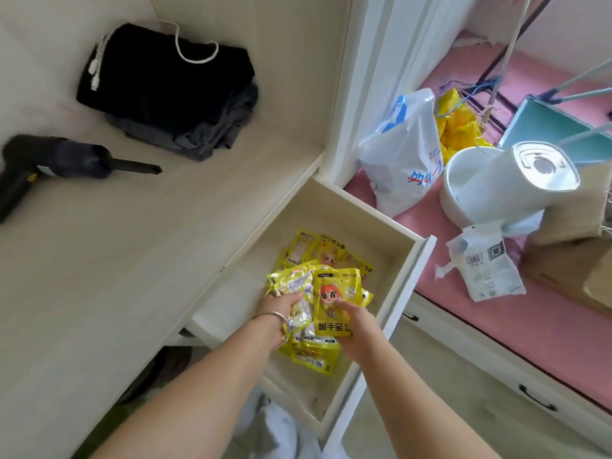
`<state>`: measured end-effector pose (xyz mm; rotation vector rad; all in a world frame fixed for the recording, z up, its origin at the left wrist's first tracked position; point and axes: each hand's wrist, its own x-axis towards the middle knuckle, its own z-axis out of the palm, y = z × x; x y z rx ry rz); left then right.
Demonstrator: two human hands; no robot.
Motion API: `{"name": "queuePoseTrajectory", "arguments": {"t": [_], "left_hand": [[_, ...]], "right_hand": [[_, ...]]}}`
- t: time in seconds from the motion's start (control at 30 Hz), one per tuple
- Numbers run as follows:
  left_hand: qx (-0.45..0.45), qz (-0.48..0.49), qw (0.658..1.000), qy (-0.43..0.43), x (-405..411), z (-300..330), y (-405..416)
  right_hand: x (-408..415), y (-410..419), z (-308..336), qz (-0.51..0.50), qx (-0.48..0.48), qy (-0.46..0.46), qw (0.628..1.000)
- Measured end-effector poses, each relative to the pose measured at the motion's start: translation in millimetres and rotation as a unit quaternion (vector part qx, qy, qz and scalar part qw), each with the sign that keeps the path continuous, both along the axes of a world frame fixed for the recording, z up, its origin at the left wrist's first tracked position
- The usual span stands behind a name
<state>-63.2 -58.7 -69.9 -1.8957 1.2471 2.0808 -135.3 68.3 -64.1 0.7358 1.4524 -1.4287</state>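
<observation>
On the pale bench: folded black clothes with a white cord on top, grey cloth beneath, black nozzled handheld device well apart to the left. On the pink surface: white plastic bag, yellow bag behind it, tipped white appliance, barcoded white pouch

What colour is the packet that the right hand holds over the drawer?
The packet is bright yellow with a red-haired cartoon figure; head view.

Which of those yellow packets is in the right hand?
The cartoon packet: red-haired figure above bold black characters, held by the right hand. The left hand grips a blue-printed packet; other packets lie in the drawer.
</observation>
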Motion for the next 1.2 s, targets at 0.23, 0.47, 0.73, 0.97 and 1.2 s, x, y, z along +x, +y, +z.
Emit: {"name": "queuePoseTrajectory", "arguments": {"t": [0.23, 0.47, 0.73, 0.97, 1.2], "left_hand": [[-0.007, -0.024, 0.999, -0.036, -30.1, -54.9, -24.5], [0.009, -0.006, 0.999, -0.045, -51.5, -90.6, -47.3], [0.061, 0.018, 0.998, -0.006, -63.2, -98.4, -56.0], [0.063, -0.012, 0.998, 0.013, -58.0, -79.6, -62.7], [-0.027, -0.056, 0.997, -0.044, -39.2, -50.6, -71.0]], "right_hand": [[-14.8, -22.5, -49.9, -0.043, 0.023, -0.005, 0.999], [-36.8, -33.9, -91.2, -0.086, 0.095, -0.003, 0.992], [-47.0, -50.7, -99.3, -0.152, 0.097, 0.030, 0.983], [-44.0, -65.5, -90.1, -0.082, 0.098, 0.053, 0.990], [-38.8, -62.0, -49.4, 0.003, 0.106, 0.021, 0.994]]}}
